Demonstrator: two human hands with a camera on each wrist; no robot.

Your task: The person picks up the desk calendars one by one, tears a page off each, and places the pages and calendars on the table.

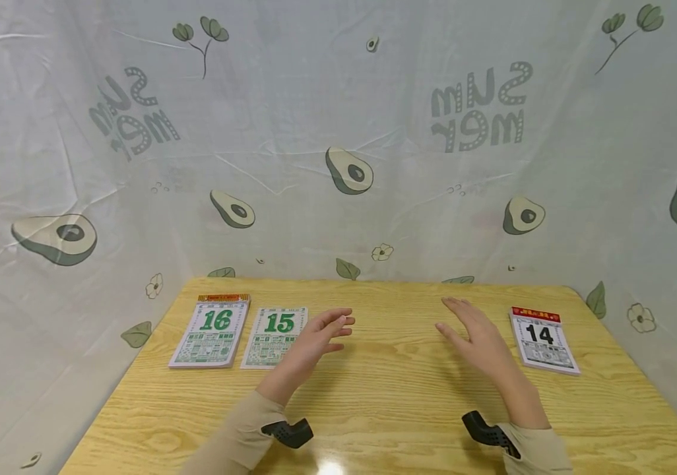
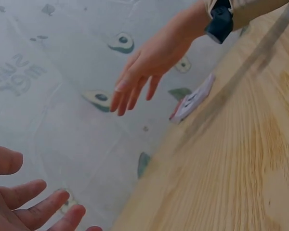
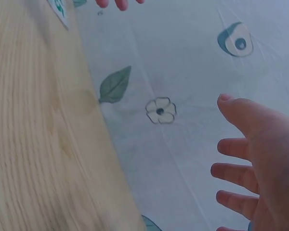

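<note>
My left hand (image 1: 313, 340) is held over the wooden table, fingers loosely spread and holding nothing. It overlaps the right edge of a green-printed calendar sheet (image 1: 274, 338) numbered 15. Left of that sheet lies a thick calendar pad (image 1: 210, 333) with a red and yellow top band and a green 16. Across a gap, my right hand (image 1: 483, 343) hovers with thumb and fingers apart, nothing between them. Nearest to it, on its right, is a smaller calendar pad (image 1: 543, 340) with a red header and a black 14. In the left wrist view this pad (image 2: 192, 100) appears edge-on.
The light wood table (image 1: 386, 389) spreads under both hands. A pale curtain (image 1: 291, 119) with avocado, leaf and "summer" prints hangs behind the table and along both sides. Each wrist carries a black device, the left one (image 1: 288, 433) and the right one (image 1: 489, 433).
</note>
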